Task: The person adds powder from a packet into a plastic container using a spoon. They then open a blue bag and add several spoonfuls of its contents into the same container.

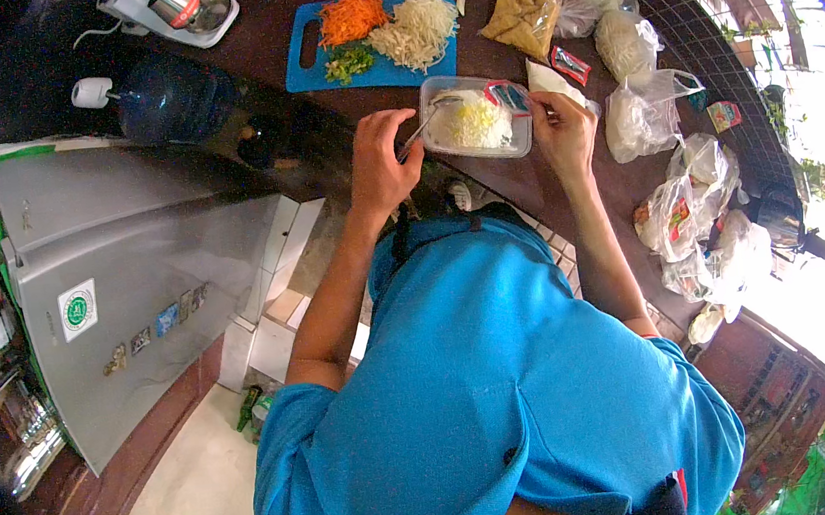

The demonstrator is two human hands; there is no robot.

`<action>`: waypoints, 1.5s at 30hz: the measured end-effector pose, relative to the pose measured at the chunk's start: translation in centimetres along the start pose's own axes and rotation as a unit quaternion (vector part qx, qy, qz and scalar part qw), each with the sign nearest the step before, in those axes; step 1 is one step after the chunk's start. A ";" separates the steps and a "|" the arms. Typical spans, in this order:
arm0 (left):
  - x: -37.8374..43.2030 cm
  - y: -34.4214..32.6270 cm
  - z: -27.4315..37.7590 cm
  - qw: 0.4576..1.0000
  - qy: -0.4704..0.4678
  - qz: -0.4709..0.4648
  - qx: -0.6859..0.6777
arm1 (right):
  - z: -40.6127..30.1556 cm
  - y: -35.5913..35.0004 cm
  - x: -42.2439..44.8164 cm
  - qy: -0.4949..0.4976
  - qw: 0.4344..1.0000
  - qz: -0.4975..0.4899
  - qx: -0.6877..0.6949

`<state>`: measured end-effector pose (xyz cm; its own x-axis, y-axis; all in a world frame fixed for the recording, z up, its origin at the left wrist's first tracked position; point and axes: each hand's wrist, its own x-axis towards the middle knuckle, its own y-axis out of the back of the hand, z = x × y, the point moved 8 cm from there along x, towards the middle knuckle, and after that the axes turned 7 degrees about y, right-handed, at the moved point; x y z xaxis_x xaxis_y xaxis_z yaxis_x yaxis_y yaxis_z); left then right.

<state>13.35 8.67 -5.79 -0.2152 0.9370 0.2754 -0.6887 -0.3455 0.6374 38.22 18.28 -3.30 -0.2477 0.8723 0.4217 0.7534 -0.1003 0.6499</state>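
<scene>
A clear plastic container [523,142] holds white powder [474,130], probably flour, with a yellowish patch on top. A metal spoon [447,101] leans in it, its handle running out over the left rim. My left hand [384,166] is curved beside that rim, thumb and forefinger apart. The spoon handle lies in the gap, and whether the fingers grip it is unclear. My right hand [567,132] pinches the end of a small red and teal sachet [507,97], which lies across the container's upper right corner. Behind my right hand is a white packet [548,79].
A blue cutting board [298,77] carries shredded carrot [351,19], pale shreds [422,26] and chopped greens [348,64]. Another red sachet [570,64] and several filled plastic bags [639,117] line the right. A kitchen scale [225,21] stands top left, a grey refrigerator [142,263] at left.
</scene>
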 end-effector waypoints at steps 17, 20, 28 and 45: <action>0.1 0.5 0.3 1.000 0.003 0.013 -0.003 | 0.7 -1.1 -0.2 0.005 1.000 -0.029 0.005; 0.0 0.5 0.2 1.000 0.001 0.015 0.000 | 0.4 -1.1 0.0 -0.003 0.999 -0.032 0.012; 0.0 0.6 0.5 1.000 0.004 0.016 -0.014 | 0.8 -0.8 0.0 -0.010 0.999 0.002 0.043; 1.2 1.4 3.5 0.999 -0.041 0.018 -0.012 | 0.5 -1.3 -0.3 0.028 0.998 -0.046 0.021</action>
<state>14.55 9.14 -2.03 -0.1837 0.9163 0.3558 -0.6987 -0.3763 0.6084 37.60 18.38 -4.63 -0.3502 0.8486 0.3965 0.7502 0.0007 0.6612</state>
